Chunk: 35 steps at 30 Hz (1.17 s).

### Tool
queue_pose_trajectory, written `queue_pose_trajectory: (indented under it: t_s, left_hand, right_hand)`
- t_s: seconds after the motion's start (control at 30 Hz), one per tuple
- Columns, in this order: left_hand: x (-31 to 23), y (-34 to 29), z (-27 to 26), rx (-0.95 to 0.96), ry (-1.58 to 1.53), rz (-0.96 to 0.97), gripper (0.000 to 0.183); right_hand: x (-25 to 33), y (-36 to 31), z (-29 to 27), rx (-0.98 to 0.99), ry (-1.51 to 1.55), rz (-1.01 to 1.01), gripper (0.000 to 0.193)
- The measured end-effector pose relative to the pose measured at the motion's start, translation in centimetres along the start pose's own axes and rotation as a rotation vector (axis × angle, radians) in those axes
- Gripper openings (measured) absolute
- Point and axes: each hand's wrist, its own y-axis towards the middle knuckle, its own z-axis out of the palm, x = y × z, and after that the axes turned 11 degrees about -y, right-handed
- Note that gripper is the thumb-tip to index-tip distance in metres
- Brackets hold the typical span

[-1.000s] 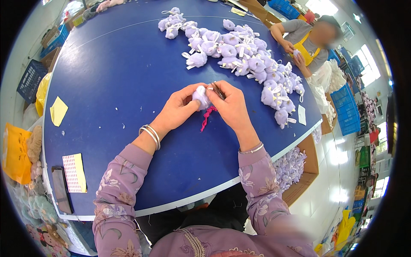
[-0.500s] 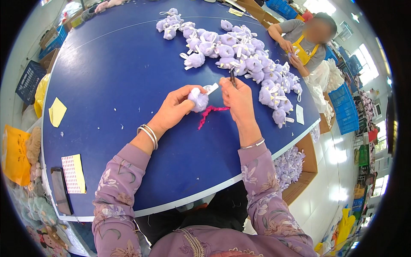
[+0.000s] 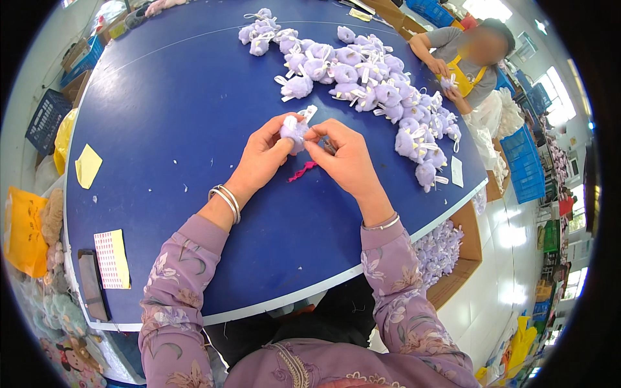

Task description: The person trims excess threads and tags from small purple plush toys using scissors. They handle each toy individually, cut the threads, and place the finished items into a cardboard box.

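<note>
A fuzzy lilac plush piece [image 3: 295,133] is pinched between the thumb and fingers of my left hand [image 3: 260,155], above the blue table. A white ribbon loop [image 3: 310,113] sticks up from its far side. My right hand [image 3: 348,157] has its thumb and forefinger pressed together at the plush's right edge. Within the curled fingers of that hand lies a small dark tool [image 3: 329,147], mostly hidden; its kind is unclear. A bright pink twisted cord [image 3: 302,171] shows below the two hands, its other end hidden by my right hand.
Lilac plush pieces [image 3: 346,73] with white loops are heaped across the table's far right. A co-worker [image 3: 462,61] handles one there. At left lie a yellow paper [image 3: 88,166], a sticker sheet [image 3: 112,258] and a phone [image 3: 94,284]. A carton [image 3: 462,258] of plush pieces stands below right.
My right hand has come left and down to the plush, its fingertips now touching it. The dark tool has gone from pointing up to lying inside my fingers. Less pink cord shows.
</note>
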Motion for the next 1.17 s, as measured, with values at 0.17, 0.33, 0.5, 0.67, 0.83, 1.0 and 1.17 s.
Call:
queue_pose_trajectory:
  t_s: [0.17,0.33,0.5,0.67,0.83,1.0,1.17]
  left_hand:
    - [-0.1,-0.1,0.6,0.024,-0.003,0.029,0.042]
    - [0.3,0.0,0.4,0.029,0.051,0.039,0.043]
    - [1.1,0.2,0.4,0.03,0.068,0.115,0.042]
    - [2.0,0.3,-0.2,0.028,0.127,0.12,0.041]
    - [-0.3,-0.1,1.0,0.026,0.099,-0.028,0.038]
    - [1.1,0.2,0.2,0.04,0.08,0.095,0.037]
    - [1.3,0.3,-0.1,0.049,0.13,0.119,0.038]
  right_hand:
    - [0.0,-0.1,0.2,-0.013,-0.045,0.054,0.013]
    - [-0.3,-0.2,0.5,-0.019,-0.021,0.097,0.015]
    - [-0.4,-0.1,0.6,-0.052,-0.043,0.096,0.015]
    - [-0.2,-0.1,-0.3,0.049,0.288,0.161,0.011]
    - [0.0,-0.4,-3.6,0.066,0.853,0.224,0.009]
    - [-0.4,0.1,-2.6,0.063,0.402,0.287,0.015]
    - [-0.3,0.2,-1.2,0.176,0.206,0.321,0.017]
